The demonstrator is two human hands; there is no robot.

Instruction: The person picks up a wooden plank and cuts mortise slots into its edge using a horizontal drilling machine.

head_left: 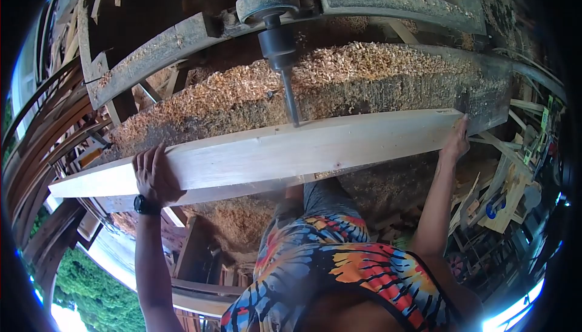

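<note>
Left hand [156,177] grasps board [260,153] near left end; right hand [456,141] grasps right end. Bit [290,98] at far edge; table [388,94] strip separates board, heaped shavings [364,62].

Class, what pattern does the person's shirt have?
Colourful tie-dye bursts on the shirt, mostly orange, red and blue with black; the head view shows it best.

Sleeveless top [376,265], multicoloured tie-dye, black patches; grey shorts [330,198]; black wristwatch [145,204].
</note>
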